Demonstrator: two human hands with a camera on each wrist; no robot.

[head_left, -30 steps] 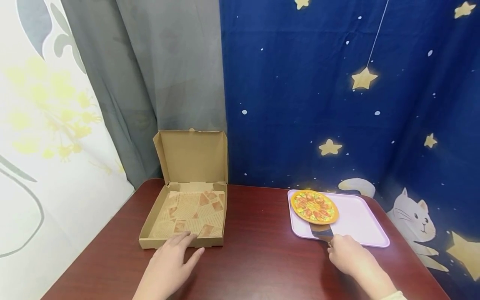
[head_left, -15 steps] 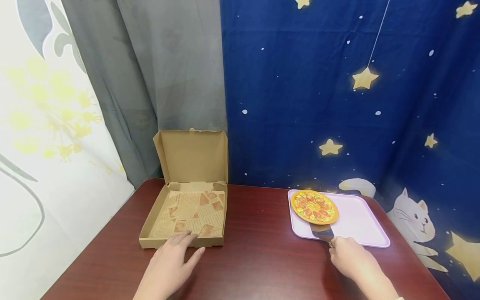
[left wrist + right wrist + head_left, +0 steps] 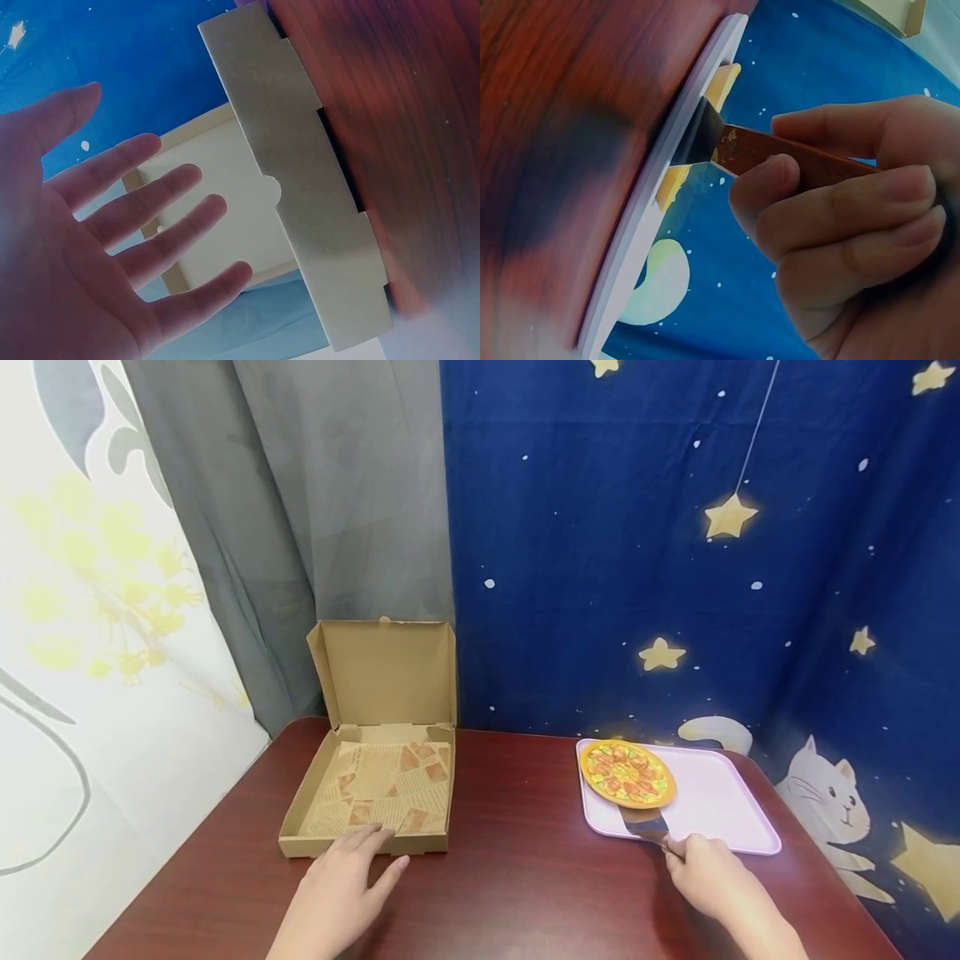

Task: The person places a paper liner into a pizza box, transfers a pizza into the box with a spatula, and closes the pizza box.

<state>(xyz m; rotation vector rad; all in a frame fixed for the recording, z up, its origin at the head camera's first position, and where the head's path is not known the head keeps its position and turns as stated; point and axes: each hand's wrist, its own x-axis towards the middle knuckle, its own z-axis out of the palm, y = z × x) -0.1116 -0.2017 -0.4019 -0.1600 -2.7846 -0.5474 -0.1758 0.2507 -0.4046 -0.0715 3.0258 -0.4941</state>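
Note:
My right hand (image 3: 712, 875) grips the wooden handle (image 3: 761, 150) of a spatula with a metal blade (image 3: 643, 823). The blade's front end is hidden under a toy-like pizza (image 3: 628, 774) with an orange rim. That pizza lies at the left part of a pale pink tray (image 3: 727, 802). On the left, a cardboard pizza box (image 3: 386, 672) stands with its lid raised, its floor covered by printed paper (image 3: 386, 785). My left hand (image 3: 333, 889) is spread at the box's front wall (image 3: 300, 165), fingers apart and holding nothing. Whether its fingertips touch the box I cannot tell.
The dark red wooden table (image 3: 510, 827) extends between box and tray. Behind it hang a grey curtain (image 3: 375, 485) and a blue curtain (image 3: 570, 568) with stars. The tray sits close to the table's right edge.
My right hand has shifted slightly right and towards me, and more of the spatula's handle shows. The pizza, tray, box and left hand look nearly unchanged.

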